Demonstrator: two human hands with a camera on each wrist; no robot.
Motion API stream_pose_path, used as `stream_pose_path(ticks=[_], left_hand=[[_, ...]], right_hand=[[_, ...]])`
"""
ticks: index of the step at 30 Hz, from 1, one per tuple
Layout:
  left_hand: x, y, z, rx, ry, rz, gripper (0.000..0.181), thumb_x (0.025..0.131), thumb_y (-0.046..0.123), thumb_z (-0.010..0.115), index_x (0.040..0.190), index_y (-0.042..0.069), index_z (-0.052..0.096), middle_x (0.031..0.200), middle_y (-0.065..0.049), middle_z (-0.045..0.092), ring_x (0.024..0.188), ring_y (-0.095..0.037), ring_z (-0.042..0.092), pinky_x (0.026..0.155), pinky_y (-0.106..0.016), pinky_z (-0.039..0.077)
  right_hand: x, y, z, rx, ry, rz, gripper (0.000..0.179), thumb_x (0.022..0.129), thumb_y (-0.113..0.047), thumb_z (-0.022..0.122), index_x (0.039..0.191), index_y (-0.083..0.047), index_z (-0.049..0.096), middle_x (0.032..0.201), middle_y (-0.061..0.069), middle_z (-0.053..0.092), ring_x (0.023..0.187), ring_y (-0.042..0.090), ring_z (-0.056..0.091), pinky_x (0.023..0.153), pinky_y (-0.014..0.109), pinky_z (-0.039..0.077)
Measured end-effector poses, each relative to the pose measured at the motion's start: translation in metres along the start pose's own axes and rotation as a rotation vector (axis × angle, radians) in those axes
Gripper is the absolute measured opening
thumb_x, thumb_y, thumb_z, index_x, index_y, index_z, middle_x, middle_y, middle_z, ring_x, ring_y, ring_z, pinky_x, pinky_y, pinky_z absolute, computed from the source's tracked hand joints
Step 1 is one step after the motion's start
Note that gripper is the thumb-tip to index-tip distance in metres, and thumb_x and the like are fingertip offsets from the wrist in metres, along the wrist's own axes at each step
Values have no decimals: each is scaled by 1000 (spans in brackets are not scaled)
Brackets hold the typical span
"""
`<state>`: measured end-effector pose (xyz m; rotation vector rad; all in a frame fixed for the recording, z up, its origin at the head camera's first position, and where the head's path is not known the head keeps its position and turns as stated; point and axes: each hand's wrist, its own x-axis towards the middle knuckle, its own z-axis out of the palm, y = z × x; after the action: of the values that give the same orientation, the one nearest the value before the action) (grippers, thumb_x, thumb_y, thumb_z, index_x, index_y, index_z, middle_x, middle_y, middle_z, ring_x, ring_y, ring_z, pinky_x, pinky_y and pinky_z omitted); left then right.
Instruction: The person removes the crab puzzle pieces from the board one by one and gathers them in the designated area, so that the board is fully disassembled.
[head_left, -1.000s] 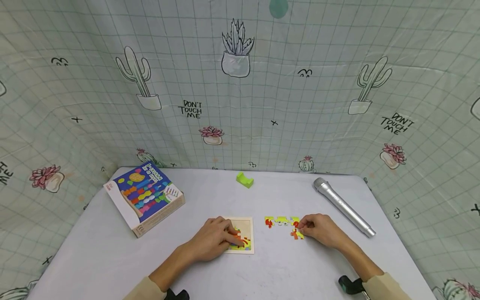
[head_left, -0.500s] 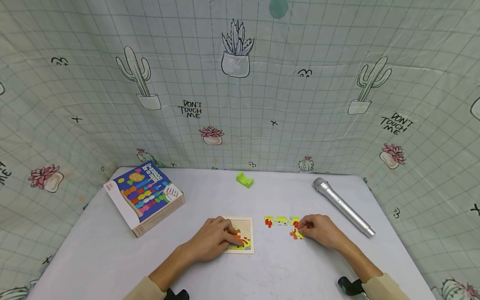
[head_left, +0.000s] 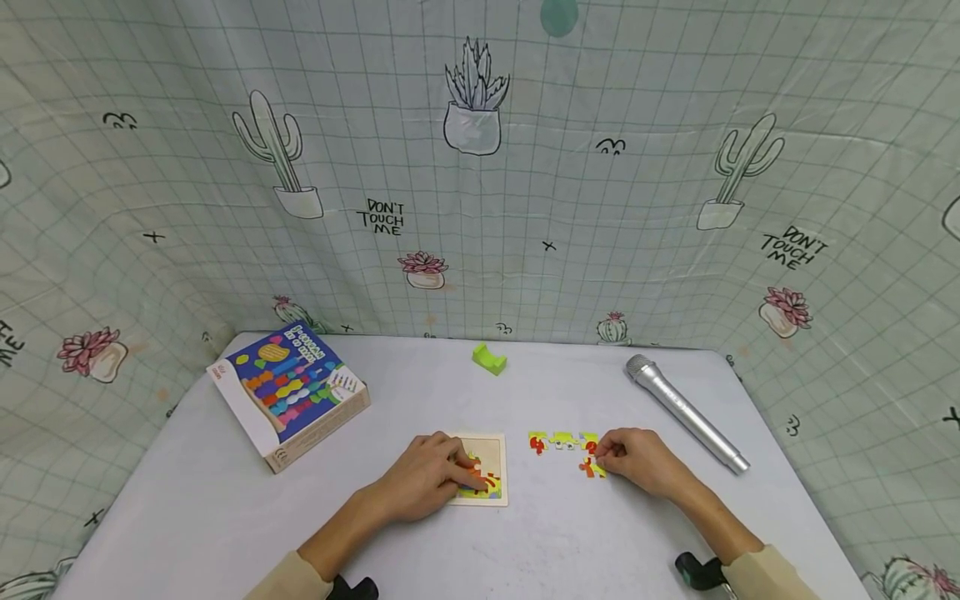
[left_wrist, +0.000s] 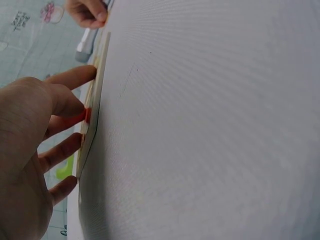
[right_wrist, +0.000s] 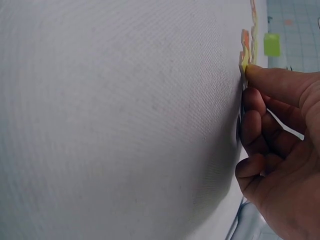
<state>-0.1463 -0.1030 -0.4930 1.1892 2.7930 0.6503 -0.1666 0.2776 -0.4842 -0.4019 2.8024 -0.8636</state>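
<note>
The person's left hand (head_left: 420,479) rests on a square, pale wooden puzzle board (head_left: 491,454) that lies flat on the white-covered bench (head_left: 525,550). Its fingers are spread and extended, their tips on the board without being curled round it. Yellow, red and blue fitted pieces (head_left: 491,492) fill at least the near right part of the board, and bare wood shows towards one o'clock; the hand hides the rest.

The right hand (head_left: 641,458), at three o'clock from the board, has its fingers bent inward and pinches the edge of a loose yellow-and-orange jigsaw piece (head_left: 590,469). That piece sits low at the bench surface, just on the near side of a row of yellow-and-red jigsaw pieces (head_left: 563,436), by the row's right end; whether it touches the row cannot be told. The row lies between two and three o'clock from the board.

Against the frames from a half second and a full second earlier, hardly anything differs: both hands keep their places and grips, and the board and the row look unmoved.

Farther out from the board stand a blue-and-white cardboard box (head_left: 288,396) between nine and ten o'clock, a bright green notched block (head_left: 489,359) at twelve, and a silver microphone (head_left: 686,412) between two and three
</note>
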Motion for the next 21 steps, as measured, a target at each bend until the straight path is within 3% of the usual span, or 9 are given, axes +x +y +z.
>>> stream_pose_path(ticks=[21], left_hand=[[-2, -1, -3, 8, -58, -8, 43, 97, 11, 58, 120, 45, 72, 113, 14, 60, 111, -11, 51, 101, -50, 39]], right_hand=[[-1, -4, -2, 28, 6, 47, 6, 89, -15, 73, 86, -18, 70, 74, -7, 60, 70, 11, 52, 62, 24, 43]])
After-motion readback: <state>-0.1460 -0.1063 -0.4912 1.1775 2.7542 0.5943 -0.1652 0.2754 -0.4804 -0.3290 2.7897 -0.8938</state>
